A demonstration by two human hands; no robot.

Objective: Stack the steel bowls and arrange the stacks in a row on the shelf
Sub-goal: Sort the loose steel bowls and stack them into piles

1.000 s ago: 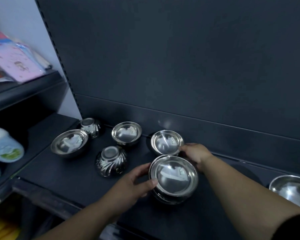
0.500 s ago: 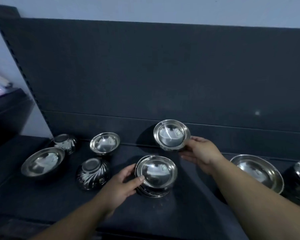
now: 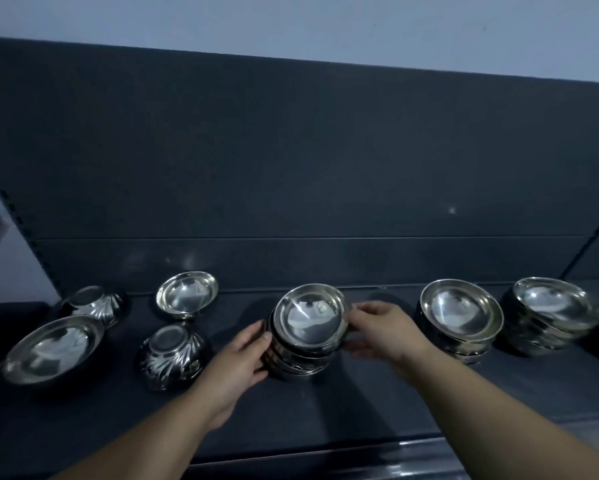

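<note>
A stack of steel bowls [image 3: 301, 358] stands mid-shelf, and a smaller steel bowl [image 3: 310, 315] sits tilted on top of it. My right hand [image 3: 377, 329] holds that top bowl by its right rim. My left hand [image 3: 241, 358] rests against the left side of the stack, fingers curved round it. Two finished stacks, one [image 3: 460, 317] and another [image 3: 554, 306], stand to the right. On the left are loose bowls: an upright small one [image 3: 187, 294], a wide one [image 3: 54, 348], and two overturned fluted ones, one in front [image 3: 171, 355] and one behind [image 3: 94, 303].
The dark shelf [image 3: 360, 403] has a dark back panel [image 3: 291, 168] close behind the bowls and a front lip [image 3: 325, 459] below my arms. Bare shelf surface lies in front of the stacks.
My right hand carried the small bowl from the back of the shelf onto the middle stack. My left hand stayed at the stack's side. The view swung right, showing two stacks there.
</note>
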